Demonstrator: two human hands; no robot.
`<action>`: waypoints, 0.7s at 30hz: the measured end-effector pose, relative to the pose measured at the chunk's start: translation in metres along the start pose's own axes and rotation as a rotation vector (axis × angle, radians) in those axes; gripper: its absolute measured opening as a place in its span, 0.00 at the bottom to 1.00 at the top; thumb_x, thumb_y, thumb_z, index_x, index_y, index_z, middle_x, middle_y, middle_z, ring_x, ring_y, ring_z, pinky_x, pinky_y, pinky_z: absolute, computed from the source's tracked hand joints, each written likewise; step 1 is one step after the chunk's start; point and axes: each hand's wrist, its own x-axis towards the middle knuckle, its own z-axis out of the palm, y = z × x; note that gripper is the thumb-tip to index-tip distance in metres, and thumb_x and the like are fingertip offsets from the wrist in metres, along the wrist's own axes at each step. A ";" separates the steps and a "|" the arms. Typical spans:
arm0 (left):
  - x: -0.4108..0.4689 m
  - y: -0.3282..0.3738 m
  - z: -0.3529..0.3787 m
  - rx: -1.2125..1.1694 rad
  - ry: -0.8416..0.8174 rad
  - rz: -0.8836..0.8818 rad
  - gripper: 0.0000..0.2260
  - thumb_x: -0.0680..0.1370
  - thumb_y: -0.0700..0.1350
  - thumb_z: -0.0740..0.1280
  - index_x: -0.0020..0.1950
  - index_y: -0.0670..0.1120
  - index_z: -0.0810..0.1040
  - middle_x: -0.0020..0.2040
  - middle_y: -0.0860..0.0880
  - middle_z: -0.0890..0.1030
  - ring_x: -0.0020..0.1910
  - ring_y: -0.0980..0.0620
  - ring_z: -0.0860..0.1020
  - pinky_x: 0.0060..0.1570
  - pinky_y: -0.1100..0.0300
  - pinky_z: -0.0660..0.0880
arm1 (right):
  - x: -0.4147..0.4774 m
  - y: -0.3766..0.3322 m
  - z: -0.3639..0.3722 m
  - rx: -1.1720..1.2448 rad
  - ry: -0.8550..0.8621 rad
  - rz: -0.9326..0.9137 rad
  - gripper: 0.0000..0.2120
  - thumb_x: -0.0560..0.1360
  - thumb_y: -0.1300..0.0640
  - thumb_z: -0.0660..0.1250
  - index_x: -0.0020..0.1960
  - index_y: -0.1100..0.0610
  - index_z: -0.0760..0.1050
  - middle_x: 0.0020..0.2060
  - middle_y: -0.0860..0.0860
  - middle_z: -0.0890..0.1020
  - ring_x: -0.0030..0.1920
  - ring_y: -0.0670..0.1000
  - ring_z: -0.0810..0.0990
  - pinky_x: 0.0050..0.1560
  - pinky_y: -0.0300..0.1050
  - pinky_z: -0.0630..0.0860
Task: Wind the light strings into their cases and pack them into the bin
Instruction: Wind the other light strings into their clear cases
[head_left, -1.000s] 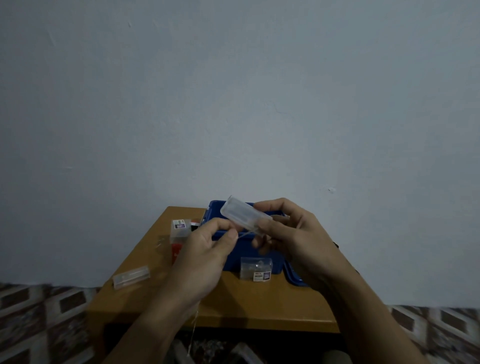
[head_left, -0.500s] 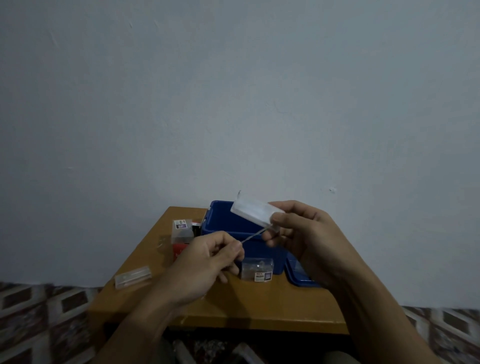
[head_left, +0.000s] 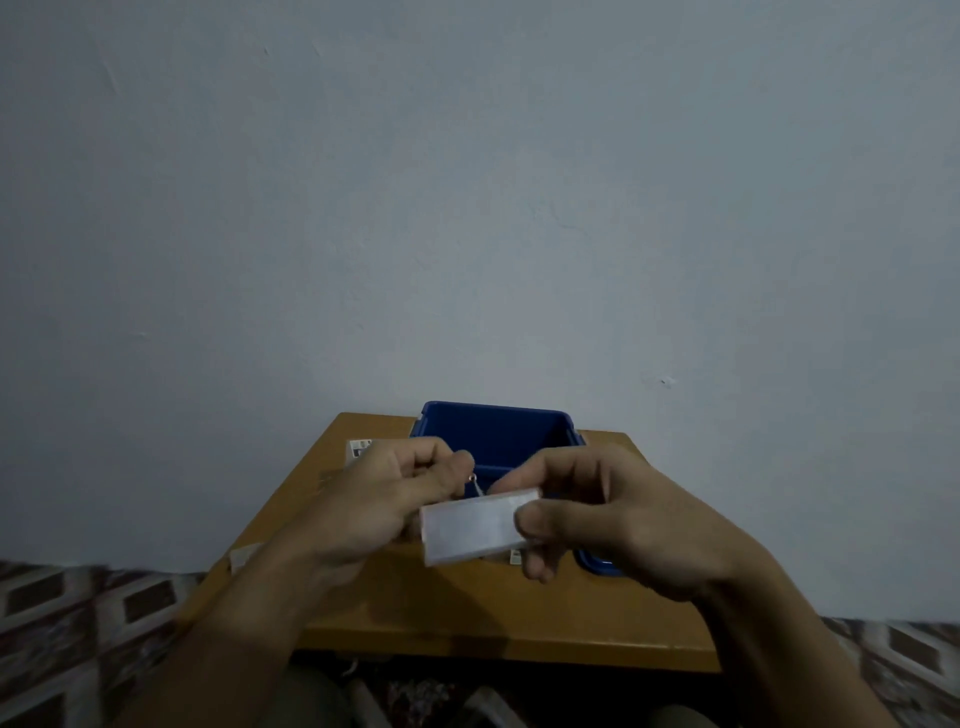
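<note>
Above a wooden table, the right hand clamps one end of a translucent plastic case. The left hand pinches what seems to be a thin light string just above it. The fine wire may slip or kink while winding. A blue bin stands behind.

Likely a home: small wooden table, patterned floor

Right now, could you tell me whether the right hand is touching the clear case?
Touching. The head view shows the right hand pinching the clear case at one end.
</note>
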 end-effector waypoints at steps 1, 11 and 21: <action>0.000 0.004 -0.001 0.001 0.001 -0.003 0.14 0.73 0.55 0.68 0.39 0.44 0.77 0.33 0.48 0.76 0.30 0.55 0.73 0.30 0.65 0.69 | -0.001 -0.002 0.000 -0.063 0.007 0.023 0.08 0.79 0.63 0.68 0.57 0.63 0.79 0.40 0.56 0.84 0.39 0.54 0.82 0.42 0.45 0.80; -0.008 0.024 0.014 0.235 0.154 0.120 0.13 0.79 0.52 0.68 0.36 0.49 0.81 0.31 0.52 0.79 0.30 0.60 0.75 0.39 0.56 0.73 | 0.010 0.004 0.014 -0.618 0.352 0.028 0.04 0.78 0.54 0.69 0.51 0.50 0.75 0.42 0.49 0.83 0.41 0.48 0.84 0.45 0.49 0.83; -0.022 0.019 0.044 -0.268 0.141 -0.022 0.10 0.80 0.44 0.65 0.50 0.39 0.82 0.31 0.46 0.76 0.21 0.56 0.62 0.20 0.65 0.57 | 0.014 0.018 0.022 -0.383 0.701 -0.161 0.07 0.77 0.54 0.71 0.54 0.50 0.78 0.43 0.46 0.84 0.44 0.47 0.84 0.45 0.51 0.83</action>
